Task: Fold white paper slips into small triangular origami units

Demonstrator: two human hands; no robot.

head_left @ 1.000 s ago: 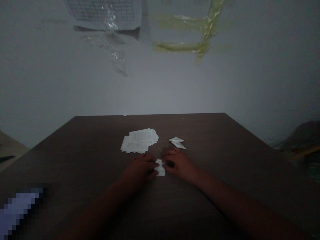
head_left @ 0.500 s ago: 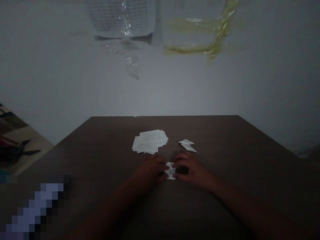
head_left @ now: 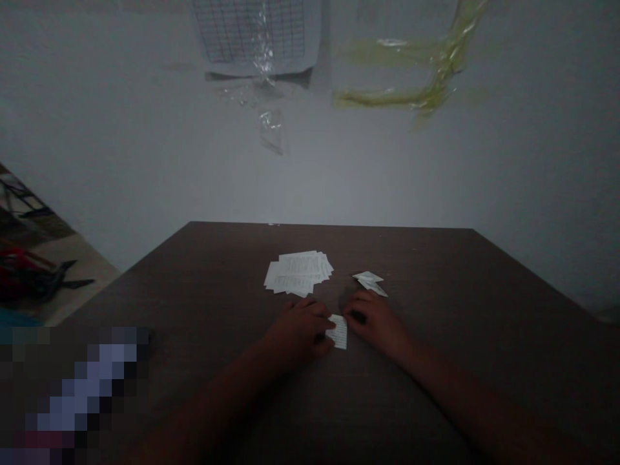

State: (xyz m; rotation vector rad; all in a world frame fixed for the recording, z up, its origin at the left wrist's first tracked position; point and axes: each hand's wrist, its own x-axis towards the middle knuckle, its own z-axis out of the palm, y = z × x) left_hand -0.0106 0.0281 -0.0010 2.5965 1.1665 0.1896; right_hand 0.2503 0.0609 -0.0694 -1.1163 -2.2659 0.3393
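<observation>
A small piece of printed paper [head_left: 340, 333], which looks folded, lies on the table between my two hands. My left hand [head_left: 303, 329] is closed on its left side, the thumb low and the fingers over the edge. My right hand [head_left: 376, 323] has its fingertips pinched together at the paper's upper right corner; its thumb and index finger form a small ring. Behind my left hand is a loose stack of printed paper sheets [head_left: 300, 271]. Just beyond my right hand rest folded paper pieces [head_left: 371, 281] with pointed ends.
The brown table [head_left: 232, 258] meets a pale wall [head_left: 310, 174] at its far edge. A gridded sheet [head_left: 252, 39] and yellowed tape [head_left: 387, 99] are stuck to the wall. At the lower left is a blurred-out patch [head_left: 82, 387]; dark and red items lie on the floor beyond.
My right hand has moved from the paper's right side up to its upper right corner, fingers drawing together. More of the paper shows. The whole view has shifted slightly.
</observation>
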